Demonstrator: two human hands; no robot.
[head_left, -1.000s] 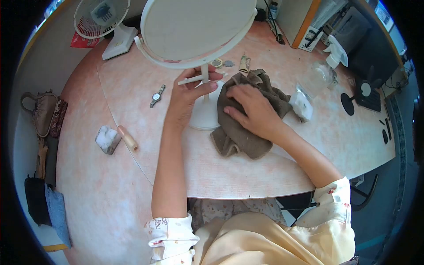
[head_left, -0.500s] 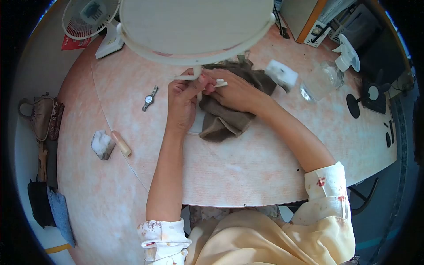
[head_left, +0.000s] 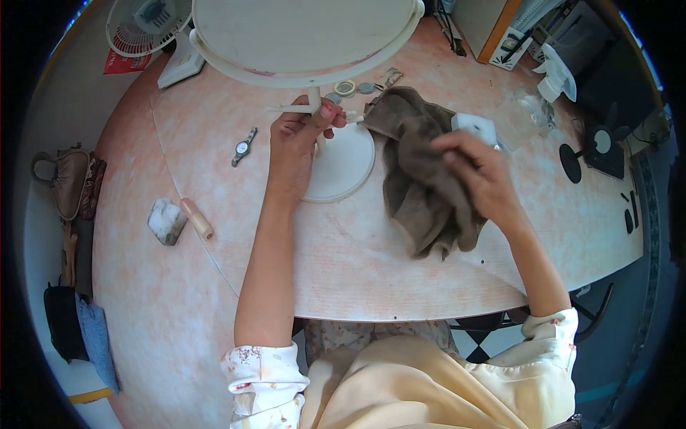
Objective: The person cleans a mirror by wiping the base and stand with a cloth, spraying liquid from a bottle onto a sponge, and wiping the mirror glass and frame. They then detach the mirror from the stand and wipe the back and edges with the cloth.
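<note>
My left hand (head_left: 300, 139) is closed around the white stem (head_left: 315, 97) of what looks like a tabletop mirror (head_left: 307, 36). Short pegs stick out sideways from the stem, and the round white base (head_left: 346, 168) rests on the table. The large round head, with its raised rim, leans toward me at the top of the view. My right hand (head_left: 486, 175) grips a crumpled brown cloth (head_left: 421, 164) to the right of the base. The cloth hangs in loose folds, and motion blurs the fingers a little.
Behind the stand lie several coins or trinkets (head_left: 345, 88). A watch (head_left: 244, 147), a white block (head_left: 167, 222) and a pale tube (head_left: 196, 218) are on the left. On the right are a white box (head_left: 474, 128), a spray bottle (head_left: 529, 111) and a black stand (head_left: 604, 154).
My right hand has drawn the cloth away from the stem, to the right and toward me, uncovering the round base and the small items behind. My left hand keeps its hold.
</note>
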